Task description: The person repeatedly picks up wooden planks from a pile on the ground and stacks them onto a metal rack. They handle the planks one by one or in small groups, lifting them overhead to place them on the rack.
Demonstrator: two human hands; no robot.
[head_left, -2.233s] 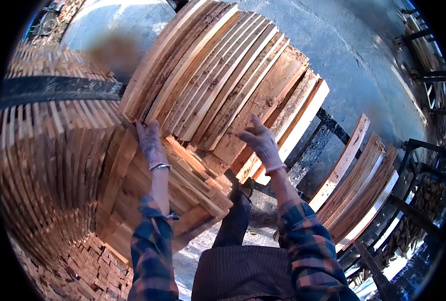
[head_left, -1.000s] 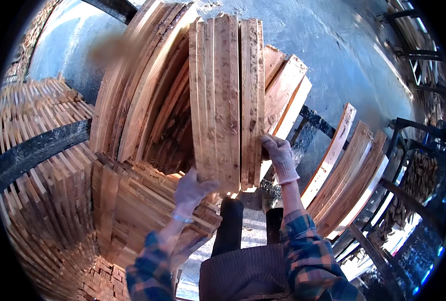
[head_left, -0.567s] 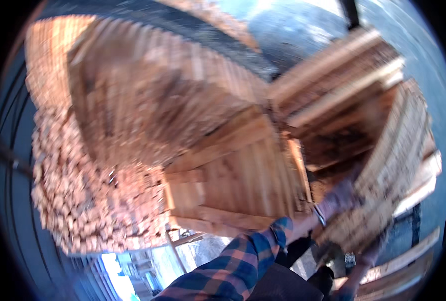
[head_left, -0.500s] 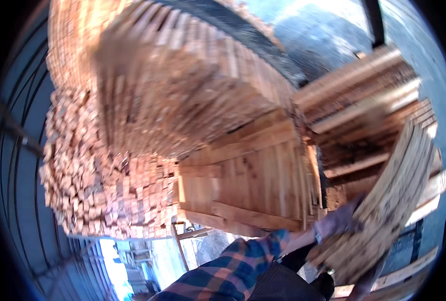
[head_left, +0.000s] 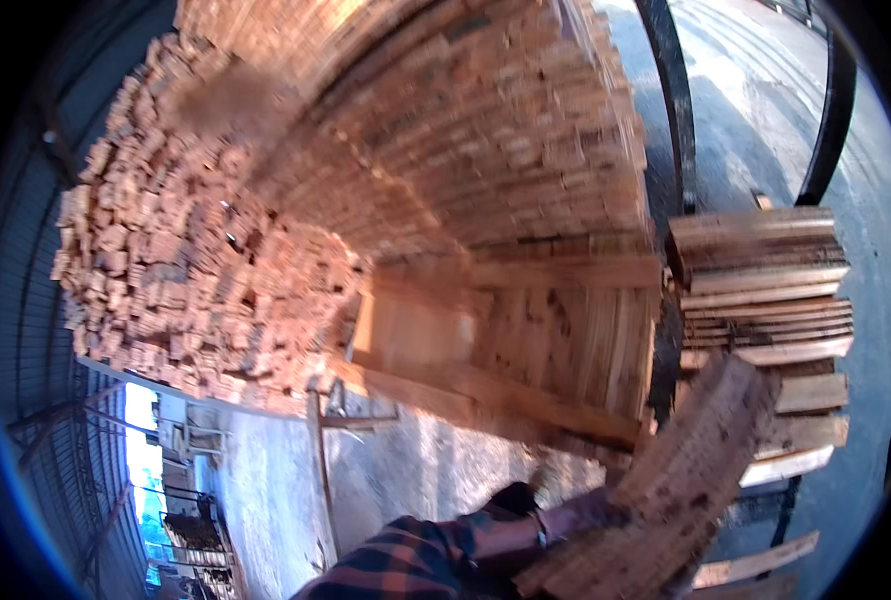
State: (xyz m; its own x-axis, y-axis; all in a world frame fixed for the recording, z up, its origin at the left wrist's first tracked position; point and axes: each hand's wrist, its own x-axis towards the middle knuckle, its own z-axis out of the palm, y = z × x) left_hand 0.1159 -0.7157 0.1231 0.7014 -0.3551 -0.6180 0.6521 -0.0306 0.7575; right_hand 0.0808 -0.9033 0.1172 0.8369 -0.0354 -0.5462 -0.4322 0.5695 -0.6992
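A wide, rough wooden board [head_left: 695, 440] with dark spots slants across the lower right. My left hand [head_left: 585, 515], at the end of a plaid sleeve, is closed on the board's left edge. I cannot make out my right hand, and the board covers the area near its lower end. Just left of the board lies a box-like section of planks [head_left: 565, 325], edged by wider boards. The board's upper end overlaps a stack of boards [head_left: 765, 290] at the right.
A tall stack of wood [head_left: 505, 130] rises behind the plank section. At the left is a large pile of short wood pieces [head_left: 205, 270]. Dark metal posts [head_left: 673, 110] stand at the far right. Concrete floor [head_left: 275, 470] shows at lower left.
The view has swung, placing the right-hand stack lower and more upright. The board and my left hand sit lower and further left in the picture; the hand keeps its hold.
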